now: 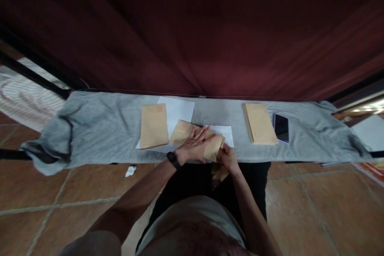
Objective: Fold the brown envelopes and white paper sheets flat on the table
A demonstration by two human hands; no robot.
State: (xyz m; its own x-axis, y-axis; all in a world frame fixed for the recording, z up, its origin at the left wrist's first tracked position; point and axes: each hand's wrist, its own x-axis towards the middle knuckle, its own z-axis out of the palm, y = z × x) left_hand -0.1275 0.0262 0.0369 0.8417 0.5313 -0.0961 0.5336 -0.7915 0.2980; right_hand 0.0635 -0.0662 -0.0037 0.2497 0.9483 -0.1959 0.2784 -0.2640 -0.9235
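Note:
A brown paper envelope (180, 131) lies slanted at the middle of the cloth-covered surface. My left hand (193, 147), with a dark watch (173, 160) on its wrist, rests flat across it with the fingers stretched out. At the envelope's right end, the fingers of my right hand (228, 160) are closed on the edge near the flap. Partly under the envelope is a white sheet of paper (224, 131). Below my right hand, more brown paper (220, 173) shows over my lap; what it belongs to is unclear.
To the left, a pile of brown envelopes (153, 127) sits partly on white paper (179, 110). Another envelope stack (261, 125) lies to the right, beside a phone (281, 129). Grey cloth (99, 128) covers the surface; a dark red curtain (192, 48) hangs behind.

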